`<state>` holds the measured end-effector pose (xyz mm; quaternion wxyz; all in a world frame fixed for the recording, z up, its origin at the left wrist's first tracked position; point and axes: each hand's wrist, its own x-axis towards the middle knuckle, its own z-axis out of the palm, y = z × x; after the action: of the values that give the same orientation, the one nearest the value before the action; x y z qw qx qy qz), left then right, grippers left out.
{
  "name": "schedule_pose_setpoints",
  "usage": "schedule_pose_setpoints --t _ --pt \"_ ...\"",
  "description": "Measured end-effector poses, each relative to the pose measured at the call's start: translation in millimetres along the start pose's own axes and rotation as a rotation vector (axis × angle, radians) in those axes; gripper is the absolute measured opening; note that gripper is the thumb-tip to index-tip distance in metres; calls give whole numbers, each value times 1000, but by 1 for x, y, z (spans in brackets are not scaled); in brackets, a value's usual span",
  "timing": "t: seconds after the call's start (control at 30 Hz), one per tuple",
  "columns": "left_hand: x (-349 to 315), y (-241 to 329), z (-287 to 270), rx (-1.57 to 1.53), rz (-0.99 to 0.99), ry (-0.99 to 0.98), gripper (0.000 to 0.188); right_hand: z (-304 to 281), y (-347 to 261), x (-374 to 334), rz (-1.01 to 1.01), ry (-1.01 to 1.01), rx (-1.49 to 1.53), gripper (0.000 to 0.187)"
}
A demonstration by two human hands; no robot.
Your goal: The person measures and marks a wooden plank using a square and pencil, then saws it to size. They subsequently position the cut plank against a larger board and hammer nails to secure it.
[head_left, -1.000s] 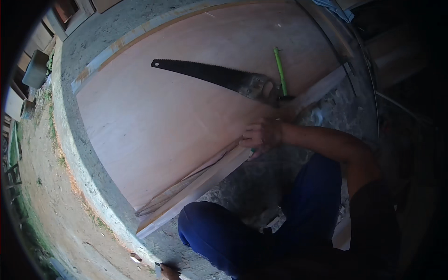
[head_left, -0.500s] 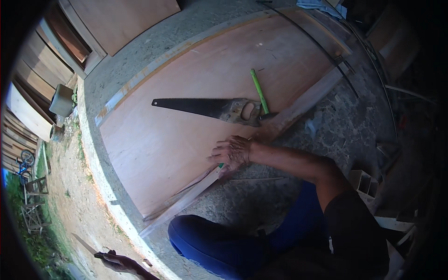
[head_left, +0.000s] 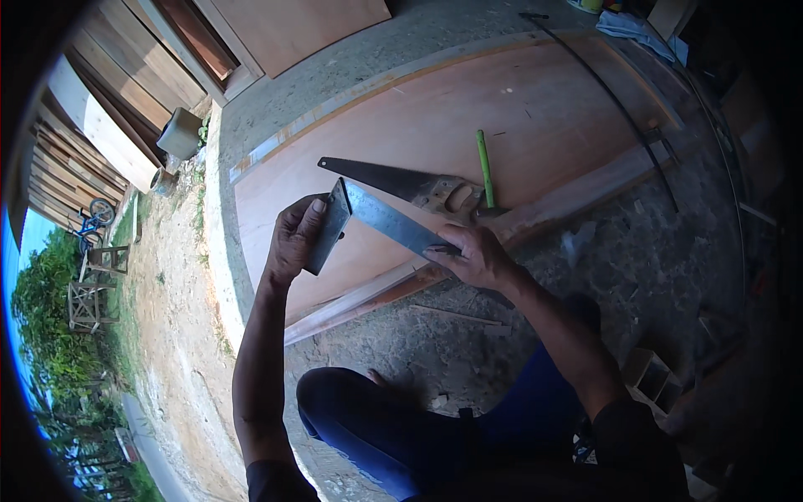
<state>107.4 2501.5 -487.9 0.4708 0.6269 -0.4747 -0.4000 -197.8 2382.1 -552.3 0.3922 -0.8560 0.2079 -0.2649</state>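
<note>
A metal try square [head_left: 386, 219] is held up over the wooden panel [head_left: 284, 205], its wide blade slanting down to the right. My left hand [head_left: 293, 243] is closed round its dark stock, thumb on top. My right hand [head_left: 478, 258] pinches the far end of the blade between thumb and fingers. Just beyond the square, a handsaw [head_left: 381, 177] lies on the panel with its wooden handle to the right. A hammer with a green handle [head_left: 484, 161] lies beside the saw handle.
A wooden frame strip [head_left: 393, 286] runs along the panel's near edge. My bent knees [head_left: 351, 418] are close to it. A thin dark rod [head_left: 602, 105] crosses the panel's right end. An open box-like wooden piece [head_left: 651, 381] sits at right, and a thin stick [head_left: 456, 315] lies on the concrete.
My left hand has come up from the lower left with the try square. My right hand has left the panel's near edge and taken the blade's end. The view has shifted.
</note>
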Motion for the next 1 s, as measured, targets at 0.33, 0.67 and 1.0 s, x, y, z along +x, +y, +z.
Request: schedule_pose_setpoints --t 0.33,0.67,1.0 --pt "-51 -156 71 1137 -392 -430 50 -16 84 -130 565 518 292 31" --pt "67 -117 232 1126 -114 -525 44 -92 139 -161 739 953 659 26" --pt "110 -113 321 851 117 -51 78 -154 165 -174 814 433 250 40"
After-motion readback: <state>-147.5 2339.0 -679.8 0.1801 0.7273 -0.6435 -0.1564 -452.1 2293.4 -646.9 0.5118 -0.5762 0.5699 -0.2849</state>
